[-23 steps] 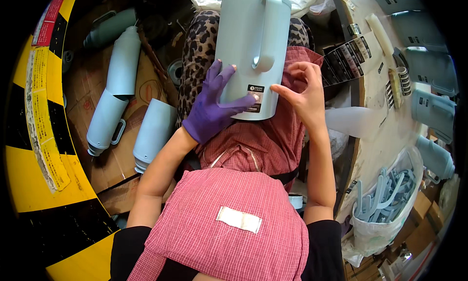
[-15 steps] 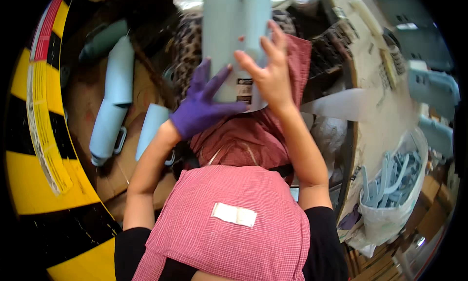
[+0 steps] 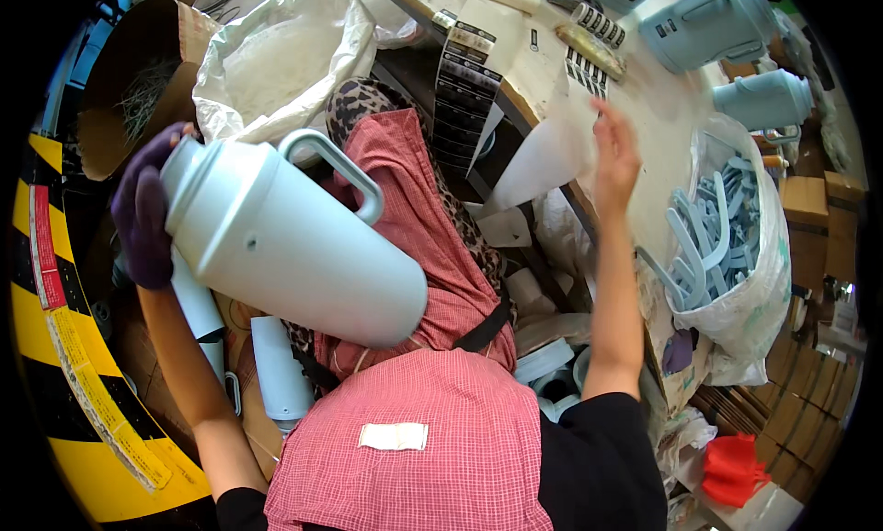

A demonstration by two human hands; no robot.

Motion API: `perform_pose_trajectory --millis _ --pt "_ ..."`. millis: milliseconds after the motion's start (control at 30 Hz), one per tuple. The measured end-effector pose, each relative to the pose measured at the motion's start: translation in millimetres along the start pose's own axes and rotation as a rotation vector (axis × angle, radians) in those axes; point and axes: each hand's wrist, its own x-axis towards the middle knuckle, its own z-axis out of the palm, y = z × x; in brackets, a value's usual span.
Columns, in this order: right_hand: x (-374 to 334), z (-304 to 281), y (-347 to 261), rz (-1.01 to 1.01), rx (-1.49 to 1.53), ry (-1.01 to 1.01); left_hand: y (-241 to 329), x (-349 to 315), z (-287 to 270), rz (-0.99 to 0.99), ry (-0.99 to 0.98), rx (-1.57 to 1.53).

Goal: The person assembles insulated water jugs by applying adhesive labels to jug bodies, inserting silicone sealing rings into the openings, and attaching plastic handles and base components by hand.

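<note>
A light blue jug with a loop handle (image 3: 303, 241) lies tilted across my lap, its narrower end up at the left and its wide base near my apron. My left hand (image 3: 145, 213), in a purple glove, grips it at that narrower end; most of the fingers are behind it. Out over the worktable, my bare right hand (image 3: 614, 163) is open, fingers stretched and a little blurred, holding nothing I can see. Beside it a translucent white sheet (image 3: 538, 167) hangs over the table edge. A strip of black-and-white labels (image 3: 464, 98) drapes down farther left.
A bag of light blue handles (image 3: 722, 246) stands at right on the worktable (image 3: 635, 89). More blue jugs (image 3: 708, 25) are behind it. White sack (image 3: 285, 66) and carton (image 3: 138, 89) stand far left; blue cylinders (image 3: 280, 365) lie below. A yellow-black striped edge (image 3: 101, 421) borders the left.
The jug has swung from upright between both hands to tilted at the left, in my left hand. My right hand has let go and moved right over the table. The view has turned rightward.
</note>
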Motion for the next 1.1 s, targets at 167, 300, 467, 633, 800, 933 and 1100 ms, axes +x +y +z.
perform_pose_trajectory --millis 167,300,467,633,800,933,1100 --pt "54.7 -59.6 106.3 -0.185 -0.549 -0.163 -0.3 86.1 35.9 -0.368 -0.324 -0.093" --pt "57.8 -49.4 100.2 -0.088 -0.477 -0.196 -54.0 86.9 39.2 -0.32 -0.3 0.111" --pt "60.9 -49.4 91.8 -0.014 -0.461 -0.128 -41.1 110.3 65.9 -0.351 -0.29 0.768" --pt "50.5 -55.8 111.7 -0.143 -0.327 0.054 -62.5 135.9 83.5 -0.499 -0.459 0.905" --pt "16.7 -35.9 47.9 -0.274 -0.578 -0.025 -92.0 99.3 85.3 -0.383 0.062 0.242" --pt "-30.4 -16.1 -47.9 -0.198 -0.346 -0.055 -65.4 20.8 99.4 0.024 0.472 0.316" --pt "-46.0 58.4 -120.7 0.011 0.319 -0.583 0.9 -49.4 131.2 -0.038 0.31 0.186"
